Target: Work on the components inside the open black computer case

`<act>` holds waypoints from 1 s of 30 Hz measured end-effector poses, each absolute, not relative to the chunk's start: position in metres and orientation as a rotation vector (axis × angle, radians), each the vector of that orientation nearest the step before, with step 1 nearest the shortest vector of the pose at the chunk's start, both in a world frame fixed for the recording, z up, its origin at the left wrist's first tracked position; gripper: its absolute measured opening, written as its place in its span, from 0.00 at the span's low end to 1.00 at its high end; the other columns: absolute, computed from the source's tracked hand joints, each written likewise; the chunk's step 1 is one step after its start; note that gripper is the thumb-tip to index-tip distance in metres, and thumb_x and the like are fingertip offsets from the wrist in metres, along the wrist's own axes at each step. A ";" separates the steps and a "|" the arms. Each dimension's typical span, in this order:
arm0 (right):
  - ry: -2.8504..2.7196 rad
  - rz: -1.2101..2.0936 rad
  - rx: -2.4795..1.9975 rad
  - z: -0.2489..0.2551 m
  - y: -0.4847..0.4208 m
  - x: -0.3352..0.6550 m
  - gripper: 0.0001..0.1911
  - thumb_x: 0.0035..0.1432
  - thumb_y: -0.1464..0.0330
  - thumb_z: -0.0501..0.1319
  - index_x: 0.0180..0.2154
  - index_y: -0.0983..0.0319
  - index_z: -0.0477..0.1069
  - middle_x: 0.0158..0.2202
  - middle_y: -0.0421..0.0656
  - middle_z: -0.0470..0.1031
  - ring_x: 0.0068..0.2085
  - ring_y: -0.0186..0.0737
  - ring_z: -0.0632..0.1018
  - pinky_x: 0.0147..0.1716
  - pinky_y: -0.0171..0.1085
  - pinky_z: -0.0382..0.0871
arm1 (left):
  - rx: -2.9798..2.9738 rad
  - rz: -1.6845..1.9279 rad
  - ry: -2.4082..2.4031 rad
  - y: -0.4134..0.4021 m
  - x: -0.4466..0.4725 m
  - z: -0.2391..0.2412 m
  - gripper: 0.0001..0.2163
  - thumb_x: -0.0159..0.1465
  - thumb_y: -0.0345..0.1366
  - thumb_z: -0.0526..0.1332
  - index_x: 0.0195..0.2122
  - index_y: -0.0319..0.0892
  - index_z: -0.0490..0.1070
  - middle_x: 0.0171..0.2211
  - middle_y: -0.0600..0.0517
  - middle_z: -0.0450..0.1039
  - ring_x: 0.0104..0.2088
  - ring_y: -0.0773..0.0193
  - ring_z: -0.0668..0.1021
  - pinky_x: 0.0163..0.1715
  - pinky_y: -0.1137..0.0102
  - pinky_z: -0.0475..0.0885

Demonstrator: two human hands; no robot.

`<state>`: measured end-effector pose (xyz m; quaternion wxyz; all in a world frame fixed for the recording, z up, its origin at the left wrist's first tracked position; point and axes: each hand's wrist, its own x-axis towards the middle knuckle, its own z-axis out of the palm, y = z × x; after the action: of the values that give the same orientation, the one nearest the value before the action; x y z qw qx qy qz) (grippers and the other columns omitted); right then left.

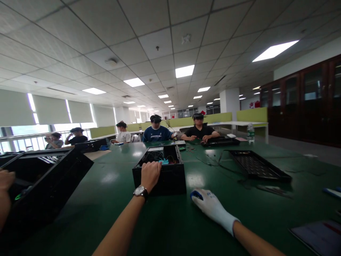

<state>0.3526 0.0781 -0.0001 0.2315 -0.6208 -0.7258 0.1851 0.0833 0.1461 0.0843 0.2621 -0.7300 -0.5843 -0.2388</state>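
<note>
A black computer case (165,181) stands open-topped on the green table, with a fan grille, coloured cables and a light-blue piece showing inside. Over its near top edge lies my bare left hand (151,174), a watch on the wrist and its fingers wrapped on the rim. To the right of the case, apart from it, my right hand (209,202) is low over the table in a white glove with blue on the finger side. Its fingers are curled in; what they hold, if anything, is hidden.
Another black case (53,181) is tilted at the left, a person's hand (6,179) on it. A black panel (257,165), loose cables and a bottle (250,133) are on the right. Several people sit across the green table (112,206). A flat dark pad (317,238) lies near right.
</note>
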 end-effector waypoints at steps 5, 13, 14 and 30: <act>-1.993 0.492 -1.681 -0.003 0.080 0.354 0.32 0.63 0.49 0.51 0.60 0.62 0.67 0.57 0.51 0.72 0.57 0.50 0.73 0.57 0.44 0.66 | -1.953 -0.649 -1.609 0.148 0.084 0.085 0.14 0.70 0.46 0.59 0.41 0.38 0.73 0.39 0.49 0.75 0.42 0.60 0.77 0.48 0.57 0.73; -1.974 0.537 -1.742 -0.004 0.080 0.356 0.36 0.64 0.49 0.49 0.64 0.64 0.62 0.61 0.54 0.69 0.58 0.53 0.72 0.56 0.45 0.67 | -1.951 -0.622 -1.607 0.147 0.085 0.085 0.14 0.70 0.45 0.60 0.44 0.38 0.73 0.41 0.49 0.75 0.42 0.60 0.78 0.47 0.57 0.74; -1.961 0.555 -1.751 -0.003 0.079 0.356 0.35 0.64 0.49 0.49 0.64 0.63 0.61 0.61 0.54 0.68 0.58 0.53 0.72 0.55 0.44 0.68 | -1.950 -0.622 -1.613 0.148 0.085 0.085 0.14 0.70 0.45 0.60 0.44 0.38 0.73 0.41 0.49 0.75 0.43 0.60 0.78 0.48 0.57 0.74; -1.934 0.549 -1.676 -0.015 0.091 0.361 0.36 0.63 0.47 0.50 0.63 0.63 0.63 0.60 0.54 0.69 0.58 0.53 0.72 0.57 0.46 0.66 | -1.969 -0.562 -1.651 0.140 0.088 0.092 0.14 0.70 0.44 0.60 0.46 0.38 0.72 0.43 0.48 0.75 0.44 0.60 0.78 0.47 0.57 0.75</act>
<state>0.3607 0.0915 -0.0153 0.2591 -0.6183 -0.7138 0.2025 0.0877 0.1400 0.0918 0.2529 -0.7243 -0.6072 -0.2067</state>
